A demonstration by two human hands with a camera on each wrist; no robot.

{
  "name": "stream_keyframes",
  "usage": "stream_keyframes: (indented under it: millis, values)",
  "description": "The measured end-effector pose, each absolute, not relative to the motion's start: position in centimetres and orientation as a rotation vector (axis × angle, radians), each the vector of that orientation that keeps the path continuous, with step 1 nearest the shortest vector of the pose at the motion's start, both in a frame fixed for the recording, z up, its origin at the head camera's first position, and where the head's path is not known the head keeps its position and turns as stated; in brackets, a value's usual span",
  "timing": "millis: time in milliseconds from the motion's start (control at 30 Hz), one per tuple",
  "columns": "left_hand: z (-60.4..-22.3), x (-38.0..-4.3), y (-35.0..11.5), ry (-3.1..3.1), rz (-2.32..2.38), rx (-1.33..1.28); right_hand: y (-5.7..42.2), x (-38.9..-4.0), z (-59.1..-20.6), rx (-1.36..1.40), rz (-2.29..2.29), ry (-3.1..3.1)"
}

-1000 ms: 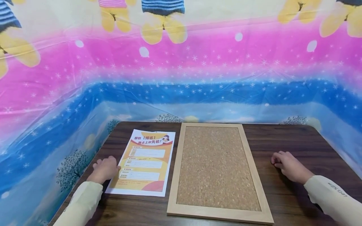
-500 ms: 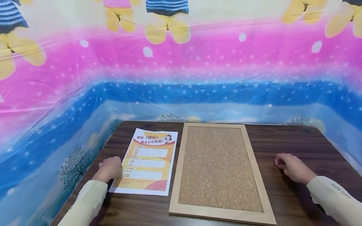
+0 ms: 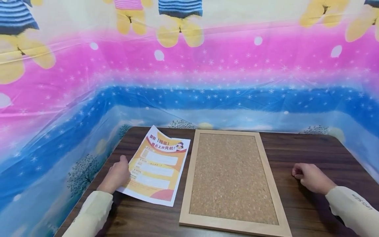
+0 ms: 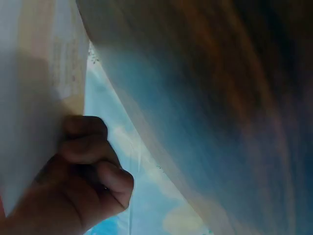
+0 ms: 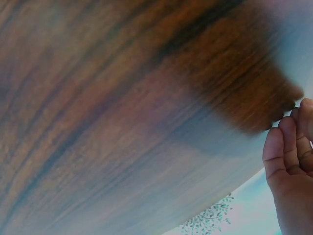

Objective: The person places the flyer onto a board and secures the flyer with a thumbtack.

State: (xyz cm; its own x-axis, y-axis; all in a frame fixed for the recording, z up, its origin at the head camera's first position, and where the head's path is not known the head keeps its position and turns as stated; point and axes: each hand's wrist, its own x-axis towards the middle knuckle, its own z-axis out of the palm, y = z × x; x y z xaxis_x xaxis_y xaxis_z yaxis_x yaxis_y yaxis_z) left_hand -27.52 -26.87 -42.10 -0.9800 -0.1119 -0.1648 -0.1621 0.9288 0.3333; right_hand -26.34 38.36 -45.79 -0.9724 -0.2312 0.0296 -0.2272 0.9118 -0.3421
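Observation:
My left hand (image 3: 116,172) pinches the left edge of a printed paper poster (image 3: 158,169), with orange and yellow blocks and white text boxes. The poster's left side is raised off the table and its right side slopes down. Curled fingers of the left hand (image 4: 90,161) show against the poster's sheet (image 4: 41,93) in the left wrist view. To the poster's right lies a cork board (image 3: 229,177) in a pale wooden frame. Beyond the board's right side, my right hand (image 3: 314,177) rests by the table surface, fingers loosely curled and holding nothing; the right wrist view shows the hand (image 5: 293,161) too.
Everything lies on a dark wood-grain table (image 3: 284,148) with rounded far corners. A printed cloth (image 3: 225,95) in pink, blue and cream hangs around its back and sides.
The poster's left side has come up off the table in my left hand, its top left corner rising. My right hand stays in place. The view has shifted slightly.

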Motion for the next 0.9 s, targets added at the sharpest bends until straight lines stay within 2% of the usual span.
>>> stream_keyframes:
  millis: [200, 533, 900]
  values:
    - [-41.5, -27.2, -26.7, 2.958, 0.656, -0.238, 38.2, -26.5, -45.6, -0.371, -0.552, 3.089]
    - [-39.3, -27.2, -26.5, 2.99, 0.748, -0.255, 36.1, -27.5, -43.0, -0.483, -0.639, 3.142]
    - [-38.3, -27.7, -22.6, 2.973, 0.833, -0.206, 34.1, -28.2, -41.2, -0.616, -0.632, 3.16]
